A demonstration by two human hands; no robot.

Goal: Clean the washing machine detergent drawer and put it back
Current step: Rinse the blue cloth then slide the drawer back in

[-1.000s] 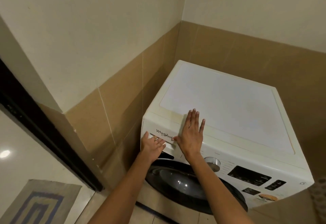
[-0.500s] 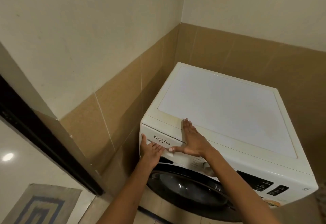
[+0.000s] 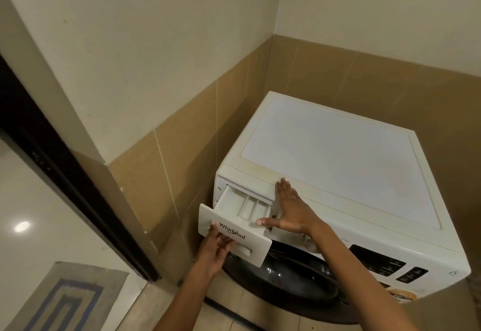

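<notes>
Well, detergent drawer sticks partway out of the washing machine at its top left corner, three white compartments showing. Left hand grips it from below at the front-panel recess, fingers curled in; right hand lies flat on the machine's top edge, thumb by the drawer's right rim. Looks like light, stiff, smooth plastic, likely slick if wet; best held by front panel plus a side wall. Tiled wall close on the left, door glass just below; open room is straight out toward the person
</notes>
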